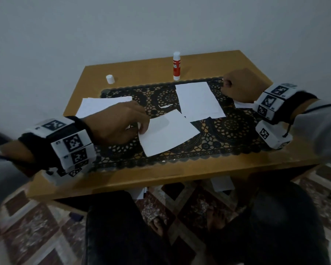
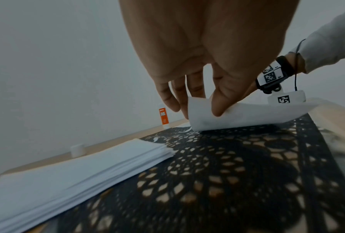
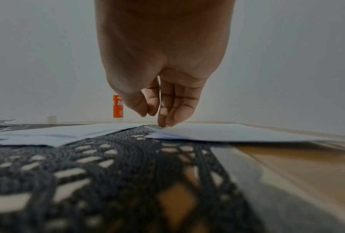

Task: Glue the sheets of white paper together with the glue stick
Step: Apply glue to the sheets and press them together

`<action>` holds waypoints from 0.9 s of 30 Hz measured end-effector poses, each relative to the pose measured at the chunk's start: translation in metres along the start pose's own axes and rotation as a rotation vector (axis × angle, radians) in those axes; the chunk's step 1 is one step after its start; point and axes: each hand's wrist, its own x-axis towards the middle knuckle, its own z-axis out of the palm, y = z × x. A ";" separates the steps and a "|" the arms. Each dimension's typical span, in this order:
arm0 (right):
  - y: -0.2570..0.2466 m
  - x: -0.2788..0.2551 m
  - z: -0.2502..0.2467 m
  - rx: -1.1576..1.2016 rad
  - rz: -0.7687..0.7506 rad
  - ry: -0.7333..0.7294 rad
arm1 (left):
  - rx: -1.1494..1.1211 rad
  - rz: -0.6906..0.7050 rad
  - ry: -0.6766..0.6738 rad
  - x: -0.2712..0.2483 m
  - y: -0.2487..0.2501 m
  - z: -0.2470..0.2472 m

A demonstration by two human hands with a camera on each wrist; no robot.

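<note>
The left hand [image 2: 203, 82] pinches one corner of a loose white paper sheet [image 1: 168, 132], thumb on top and fingers under, so that corner curls up off the black lace mat [image 1: 227, 129]. The right hand [image 1: 237, 86] has its fingers curled in and holds nothing; its fingertips [image 3: 164, 122] touch the edge of some paper by the mat's right end.

The orange and white glue stick [image 1: 176, 66] stands straight up on the brown wooden table [image 1: 141, 73], behind the mat. Its white cap [image 1: 110, 79] is off and sits well apart to the left. The stick's long way goes up and down, with the open end on top. I think the right hand is nearer to it. Another white sheet [image 1: 198, 100] lies flat between the stick and the pinched sheet.
</note>
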 end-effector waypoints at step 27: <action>-0.098 0.131 0.020 0.346 0.188 -0.084 | 0.241 -0.103 -0.320 0.006 0.011 0.012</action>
